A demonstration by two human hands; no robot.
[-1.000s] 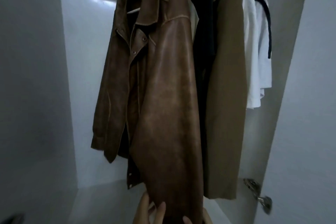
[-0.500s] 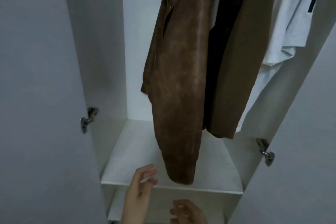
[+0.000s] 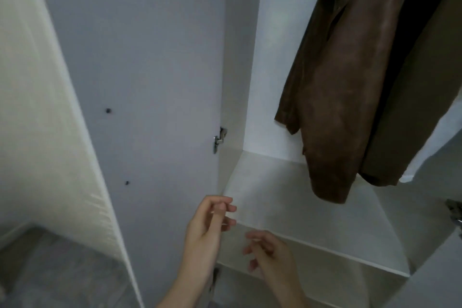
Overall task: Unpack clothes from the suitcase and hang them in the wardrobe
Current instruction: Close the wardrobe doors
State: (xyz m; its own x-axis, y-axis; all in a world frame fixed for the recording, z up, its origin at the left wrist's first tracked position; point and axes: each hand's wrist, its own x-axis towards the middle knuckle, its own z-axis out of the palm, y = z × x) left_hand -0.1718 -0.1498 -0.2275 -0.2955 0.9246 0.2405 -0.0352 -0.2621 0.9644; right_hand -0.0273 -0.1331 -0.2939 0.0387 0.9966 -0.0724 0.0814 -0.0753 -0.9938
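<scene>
Below the clothes: a white wardrobe shelf [image 3: 312,197] is sitting bare.
Jacket: brown leather jacket [image 3: 350,87] is hanging well above both hands.
Grip: left hand [image 3: 210,227] and right hand [image 3: 270,255] are hovering loosely curled, holding nothing.

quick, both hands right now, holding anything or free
Left hand: open, fingers loosely curled, holding nothing.
Right hand: open, fingers loosely curled, holding nothing.

- Brown leather jacket [image 3: 350,87] hangs at two o'clock inside my wardrobe [image 3: 252,57], sleeve end dangling above the white shelf.
- An olive coat [image 3: 410,127] hangs just right of it, touching.
</scene>
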